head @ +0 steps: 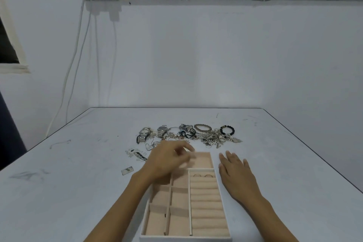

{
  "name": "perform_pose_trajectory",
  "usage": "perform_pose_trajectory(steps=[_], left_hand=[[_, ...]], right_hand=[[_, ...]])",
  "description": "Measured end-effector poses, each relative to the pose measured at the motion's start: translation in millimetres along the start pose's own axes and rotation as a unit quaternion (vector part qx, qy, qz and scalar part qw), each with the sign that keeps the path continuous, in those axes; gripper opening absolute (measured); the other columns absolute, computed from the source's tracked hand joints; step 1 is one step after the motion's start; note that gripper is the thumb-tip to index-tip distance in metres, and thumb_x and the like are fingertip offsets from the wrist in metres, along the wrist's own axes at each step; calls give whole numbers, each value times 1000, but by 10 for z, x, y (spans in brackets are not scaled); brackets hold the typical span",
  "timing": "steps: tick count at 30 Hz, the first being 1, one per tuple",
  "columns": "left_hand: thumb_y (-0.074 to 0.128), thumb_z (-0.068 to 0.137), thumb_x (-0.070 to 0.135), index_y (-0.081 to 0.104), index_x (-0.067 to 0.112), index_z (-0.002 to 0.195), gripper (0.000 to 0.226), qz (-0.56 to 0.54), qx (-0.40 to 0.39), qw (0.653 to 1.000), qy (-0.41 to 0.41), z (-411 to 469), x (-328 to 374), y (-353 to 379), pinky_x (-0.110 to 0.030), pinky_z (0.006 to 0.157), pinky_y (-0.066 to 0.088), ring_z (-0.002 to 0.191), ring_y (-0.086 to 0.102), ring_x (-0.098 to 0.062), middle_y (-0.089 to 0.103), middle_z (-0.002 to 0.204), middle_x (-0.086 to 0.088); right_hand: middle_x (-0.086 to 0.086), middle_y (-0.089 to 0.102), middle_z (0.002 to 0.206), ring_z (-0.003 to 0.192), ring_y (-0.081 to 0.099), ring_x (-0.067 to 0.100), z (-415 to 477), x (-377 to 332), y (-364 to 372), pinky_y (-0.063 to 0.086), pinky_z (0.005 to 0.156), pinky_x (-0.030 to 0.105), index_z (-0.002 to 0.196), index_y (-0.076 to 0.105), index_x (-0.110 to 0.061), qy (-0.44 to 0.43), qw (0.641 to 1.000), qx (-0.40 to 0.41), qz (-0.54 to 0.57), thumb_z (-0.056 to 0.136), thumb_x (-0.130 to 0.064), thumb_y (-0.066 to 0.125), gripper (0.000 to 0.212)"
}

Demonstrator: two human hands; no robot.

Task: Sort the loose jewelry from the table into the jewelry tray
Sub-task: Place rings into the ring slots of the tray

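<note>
The left hand [167, 160] hovers over the far left part of the jewelry tray [224, 198], its fingers [183, 148] curled loosely and blurred, so whether they pinch anything cannot be told. The right hand [234, 175] lies flat on the table [294, 173] just beside the tray's right wall, palm down, fingers stretched and slightly spread, holding nothing. Beyond the fingertips of both hands, farther out on the table, the loose jewelry [208, 137] lies in a tangled row: two silver watches [153, 132] out past the left fingers, a thin bangle [173, 130] next to them, a heap of chains and rings beyond the gap between the two hands, a beaded bracelet [203, 127] at its far side and a black bead bracelet [227, 130] out past the right fingertips. To the left of the left fingers a small patterned piece [138, 155] lies on the table, and nearer the left wrist a small flat tag [127, 170]. The tray, lined in pale pink, sits between the forearms; under the left wrist are its square compartments, and beside the right palm its ring rolls [207, 202], with two rings [202, 175] seated in the slot farthest up, level with the right knuckles
</note>
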State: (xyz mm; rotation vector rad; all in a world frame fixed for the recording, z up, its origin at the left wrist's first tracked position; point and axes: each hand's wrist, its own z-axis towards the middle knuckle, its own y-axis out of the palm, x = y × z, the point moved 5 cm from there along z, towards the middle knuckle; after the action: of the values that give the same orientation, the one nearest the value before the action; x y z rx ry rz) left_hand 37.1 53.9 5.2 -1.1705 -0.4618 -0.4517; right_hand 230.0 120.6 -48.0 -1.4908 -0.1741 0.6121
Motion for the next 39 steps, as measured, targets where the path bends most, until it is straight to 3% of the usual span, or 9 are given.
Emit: perform_pose_trajectory(steps=[4,8,12,15,18,23,28,32,39], left_hand=[[59,91,33,70,30,87,12,39,88,990,-102,312,-393,-35,-28,73,49,81,63,-9,68,80,15],[61,87,30,72,28,92,12,156,52,980,-115,582,-404,-18,-26,68,40,93,63,-15,69,95,7],[68,82,36,74,30,92,14,211,17,964,-163,686,-429,69,-31,77,47,95,64,-21,68,103,2],[69,82,35,75,28,90,12,218,29,962,-164,691,-454,76,-28,70,44,93,65,-21,69,101,3],[68,83,34,76,21,82,15,212,32,962,-166,672,-493,58,-25,65,40,86,67,-18,72,93,4],[63,86,37,74,18,87,22,226,25,959,-170,641,-512,78,-26,69,40,91,67,-21,72,95,-1],[58,87,30,70,16,94,20,280,36,949,-144,645,-460,77,-31,76,40,99,64,-27,69,100,-5],[56,87,19,67,22,96,14,274,48,953,-120,613,-493,64,-30,73,36,101,62,-24,67,104,-1],[67,82,30,71,27,96,15,251,-6,962,-110,678,-529,-2,-31,80,44,102,62,-22,68,106,0]], right_hand=[[4,9,162,149,4,17,13,4,-6,0,121,39,154,16,-18,5,1000,3,8,105,-28,16,50],[4,10,162,149,5,16,14,-7,6,0,120,39,153,17,-18,-1,1000,7,12,105,-28,17,49],[4,23,158,147,16,16,35,11,4,7,120,38,150,30,-17,5,999,12,35,103,-27,22,48],[0,57,117,112,51,21,84,-8,-145,38,96,34,110,61,-19,16,995,63,75,94,-28,33,34],[-4,64,104,101,59,18,269,-155,-373,43,90,33,105,68,-22,31,987,110,112,93,-28,49,23],[-5,69,90,89,64,17,719,-595,-337,46,78,30,82,71,-20,25,987,36,155,81,-37,72,16],[1,71,96,98,65,23,954,-862,-242,44,93,37,98,65,-14,36,996,35,75,76,-42,76,37],[2,65,90,97,65,24,1053,-945,-175,41,80,33,95,57,-17,41,998,32,29,77,-37,73,32],[5,64,115,107,62,26,1125,-979,-133,39,75,31,121,53,-13,58,998,30,21,81,-24,69,45]])
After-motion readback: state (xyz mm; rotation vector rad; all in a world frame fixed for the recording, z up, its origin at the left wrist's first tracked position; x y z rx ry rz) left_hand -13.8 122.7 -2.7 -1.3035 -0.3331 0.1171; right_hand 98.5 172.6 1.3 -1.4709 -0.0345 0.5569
